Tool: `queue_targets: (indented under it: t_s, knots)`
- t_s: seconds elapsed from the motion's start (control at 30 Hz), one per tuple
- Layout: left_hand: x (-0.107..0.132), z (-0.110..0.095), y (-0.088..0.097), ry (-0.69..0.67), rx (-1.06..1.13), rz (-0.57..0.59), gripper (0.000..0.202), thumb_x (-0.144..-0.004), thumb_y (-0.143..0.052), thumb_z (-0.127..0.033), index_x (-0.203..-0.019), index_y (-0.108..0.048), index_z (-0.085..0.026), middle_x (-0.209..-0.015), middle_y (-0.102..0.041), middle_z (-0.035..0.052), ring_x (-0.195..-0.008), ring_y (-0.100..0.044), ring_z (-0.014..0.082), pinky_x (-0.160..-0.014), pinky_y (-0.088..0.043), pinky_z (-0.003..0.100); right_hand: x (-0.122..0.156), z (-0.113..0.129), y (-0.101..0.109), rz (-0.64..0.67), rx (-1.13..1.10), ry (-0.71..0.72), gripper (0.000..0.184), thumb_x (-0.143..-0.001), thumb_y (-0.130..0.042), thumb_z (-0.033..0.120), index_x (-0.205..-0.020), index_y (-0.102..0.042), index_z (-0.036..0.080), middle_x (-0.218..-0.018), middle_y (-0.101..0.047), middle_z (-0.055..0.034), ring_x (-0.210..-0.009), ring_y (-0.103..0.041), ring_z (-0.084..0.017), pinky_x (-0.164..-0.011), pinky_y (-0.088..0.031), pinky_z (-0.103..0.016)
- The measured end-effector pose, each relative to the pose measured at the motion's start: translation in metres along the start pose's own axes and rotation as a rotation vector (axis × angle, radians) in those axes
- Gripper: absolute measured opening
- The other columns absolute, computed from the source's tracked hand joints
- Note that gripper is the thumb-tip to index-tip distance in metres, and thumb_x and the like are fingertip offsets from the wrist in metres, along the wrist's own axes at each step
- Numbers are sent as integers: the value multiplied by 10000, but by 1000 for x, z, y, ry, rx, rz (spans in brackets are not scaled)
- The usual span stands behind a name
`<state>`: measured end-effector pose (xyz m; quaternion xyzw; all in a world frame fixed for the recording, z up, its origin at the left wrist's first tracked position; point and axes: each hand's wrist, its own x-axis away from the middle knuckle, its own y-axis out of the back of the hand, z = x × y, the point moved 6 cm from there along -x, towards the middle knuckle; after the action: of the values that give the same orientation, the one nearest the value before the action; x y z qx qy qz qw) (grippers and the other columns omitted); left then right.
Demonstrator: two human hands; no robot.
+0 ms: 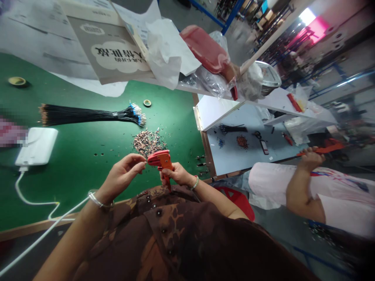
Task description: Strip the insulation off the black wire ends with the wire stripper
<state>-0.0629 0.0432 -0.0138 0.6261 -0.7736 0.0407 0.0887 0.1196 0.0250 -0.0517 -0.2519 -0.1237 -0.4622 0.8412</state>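
In my right hand (180,174) is an orange and red wire stripper (160,158), its jaws pointing left. My fingers are wrapped round its handles. Close to the jaws, the fingertips of my left hand (126,171) are pinched together; what they hold, if anything, is too small to make out. Just beyond the tool lies a heap of small copper-coloured and dark offcuts (149,141) on the green table (96,156). Farther back and to the left rests a bundle of black wires (84,115), with bare copper ends at left and blue and silver ends at right.
A white power bank (37,146) with a white cable is at left. Tape rolls (147,103) lie farther back. A shelf (181,88) with papers and bags overhangs the back edge. At right, a co-worker (304,187) holds an orange tool beside a pale table (228,158).
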Motion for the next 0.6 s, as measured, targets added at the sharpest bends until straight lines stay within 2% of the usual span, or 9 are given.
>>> queue_targets:
  t_s: [0.1, 0.27, 0.5, 0.6]
  knots:
    - [0, 1, -1, -40, -15, -42, 328, -794, -664, -475, -910, -628, -169, -793, -651, 31, -694, -603, 150, -643, -513, 269, -1, -1, -1, -31, -7, 5, 531, -677, -728, 627, -729, -578, 121, -563, -596, 1, -457, -572, -117, -425, -472, -224]
    - [-1, 8, 2, -47, 52, -106, 317, -832, -635, -448, -981, -604, -170, -857, -655, 38, -710, -617, 143, -685, -525, 284, -2, -4, -1, -71, -40, 1, 529, -655, -748, 617, -738, -566, 127, -567, -579, 11, -434, -551, -110, -401, -452, -227]
    - [2, 15, -3, -66, 88, -132, 313, -856, -616, -436, -1012, -595, -165, -843, -648, 35, -717, -607, 140, -707, -517, 288, -2, -17, -5, -87, -94, -31, 506, -664, -760, 585, -756, -548, 135, -543, -547, 34, -417, -515, -100, -407, -443, -242]
    - [4, 19, -4, -82, 98, -161, 311, -884, -577, -442, -1023, -594, -165, -842, -635, 32, -718, -588, 131, -707, -507, 279, -2, -22, -7, -100, -145, -34, 498, -670, -770, 564, -799, -530, 148, -514, -523, 56, -392, -475, -86, -383, -398, -222]
